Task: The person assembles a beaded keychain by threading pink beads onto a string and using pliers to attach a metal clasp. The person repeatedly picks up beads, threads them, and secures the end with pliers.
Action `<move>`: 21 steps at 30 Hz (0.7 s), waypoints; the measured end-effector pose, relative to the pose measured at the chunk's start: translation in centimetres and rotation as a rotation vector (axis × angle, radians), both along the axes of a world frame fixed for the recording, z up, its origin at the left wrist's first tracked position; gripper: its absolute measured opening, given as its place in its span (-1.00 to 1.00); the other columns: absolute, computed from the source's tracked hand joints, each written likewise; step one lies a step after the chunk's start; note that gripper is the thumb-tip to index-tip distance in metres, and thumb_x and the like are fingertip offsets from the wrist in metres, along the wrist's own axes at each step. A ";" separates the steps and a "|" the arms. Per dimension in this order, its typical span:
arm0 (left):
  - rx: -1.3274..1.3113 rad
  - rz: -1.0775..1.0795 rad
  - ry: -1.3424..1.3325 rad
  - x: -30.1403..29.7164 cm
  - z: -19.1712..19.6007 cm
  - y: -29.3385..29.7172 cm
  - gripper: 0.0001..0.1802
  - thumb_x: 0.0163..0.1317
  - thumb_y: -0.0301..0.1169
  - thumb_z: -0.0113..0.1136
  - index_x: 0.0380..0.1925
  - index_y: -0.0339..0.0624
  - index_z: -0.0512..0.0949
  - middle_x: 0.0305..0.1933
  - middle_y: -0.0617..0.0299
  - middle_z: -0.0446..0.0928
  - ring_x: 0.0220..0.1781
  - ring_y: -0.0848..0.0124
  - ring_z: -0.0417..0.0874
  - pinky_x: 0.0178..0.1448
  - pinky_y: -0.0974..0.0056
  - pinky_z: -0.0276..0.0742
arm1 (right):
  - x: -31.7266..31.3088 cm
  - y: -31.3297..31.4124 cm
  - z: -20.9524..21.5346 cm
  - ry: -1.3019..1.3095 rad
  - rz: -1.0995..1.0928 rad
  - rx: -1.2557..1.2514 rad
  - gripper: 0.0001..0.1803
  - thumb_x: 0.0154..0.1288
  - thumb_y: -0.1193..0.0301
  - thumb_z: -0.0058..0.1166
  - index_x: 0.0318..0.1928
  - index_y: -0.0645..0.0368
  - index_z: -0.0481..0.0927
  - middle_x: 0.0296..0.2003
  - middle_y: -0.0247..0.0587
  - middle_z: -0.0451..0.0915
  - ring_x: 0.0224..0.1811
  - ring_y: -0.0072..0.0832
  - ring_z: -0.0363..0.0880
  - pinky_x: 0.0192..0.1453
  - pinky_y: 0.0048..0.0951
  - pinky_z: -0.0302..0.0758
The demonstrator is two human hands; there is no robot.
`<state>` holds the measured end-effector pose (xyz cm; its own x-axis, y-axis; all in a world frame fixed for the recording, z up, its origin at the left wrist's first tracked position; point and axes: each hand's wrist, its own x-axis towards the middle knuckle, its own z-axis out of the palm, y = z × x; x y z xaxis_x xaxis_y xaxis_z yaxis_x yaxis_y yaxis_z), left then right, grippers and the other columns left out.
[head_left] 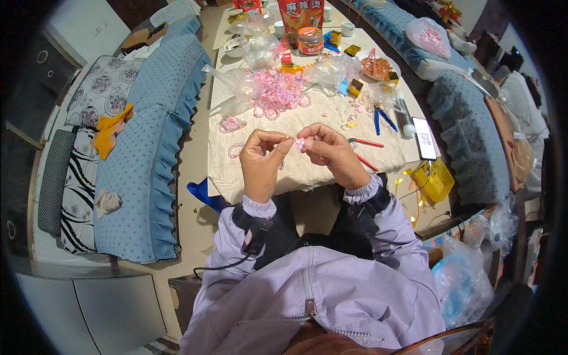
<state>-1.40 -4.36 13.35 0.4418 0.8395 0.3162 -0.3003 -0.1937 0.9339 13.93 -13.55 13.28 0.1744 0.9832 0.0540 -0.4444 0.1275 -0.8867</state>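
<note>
Close together above the cloth-covered table (236, 177), both my hands are in a pinch. The right hand (332, 152) grips a small pink beaded piece (300, 144) between thumb and fingertips. My left hand (264, 158) pinches right beside it; a tiny gold-coloured bit shows at its fingertips, too small to name. Just past my hands lies a heap of pink bead strings (275, 92), spilling from clear plastic. A separate pink beaded strand (232, 123) rests left of the heap. Red-handled pliers (369, 142) lie right of my right hand.
Blue-handled pliers (385, 120), a phone (423, 138) and a yellow basket (433, 179) are at the right. A bag of brown beads (378, 68), a lidded jar (310, 41) and a red packet (303, 15) stand farther back. Blue-covered sofas (139, 136) flank the table.
</note>
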 end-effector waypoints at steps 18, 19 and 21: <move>0.003 -0.022 -0.025 0.0 0.0 0.0 -0.83 0.20 -0.56 0.42 -0.31 -0.24 0.57 -0.31 0.24 0.66 -0.39 0.65 0.53 -0.38 0.51 0.45 | 0.0 -0.1 -0.1 0.015 0.059 -0.040 -0.79 0.42 0.36 0.17 -0.02 0.14 0.57 -0.35 -0.53 0.52 -0.50 -0.80 0.24 -0.43 -0.68 0.16; -0.022 -0.041 -0.039 -0.1 0.1 -0.1 -0.83 0.20 -0.56 0.42 -0.31 -0.24 0.57 -0.31 0.24 0.67 -0.39 0.65 0.53 -0.37 0.51 0.46 | -0.2 0.1 -0.1 -0.148 -0.068 0.006 -0.81 0.42 0.36 0.18 -0.05 0.15 0.58 -0.35 -0.53 0.53 -0.48 -0.79 0.27 -0.42 -0.68 0.19; -0.009 -0.029 -0.034 -0.1 0.2 -0.1 -0.83 0.21 -0.55 0.42 -0.32 -0.24 0.57 -0.30 0.22 0.67 -0.39 0.64 0.54 -0.36 0.50 0.47 | -0.6 0.6 0.2 -0.466 -0.321 0.049 -0.84 0.41 0.37 0.19 -0.09 0.15 0.59 -0.33 -0.53 0.53 -0.45 -0.76 0.34 -0.39 -0.66 0.26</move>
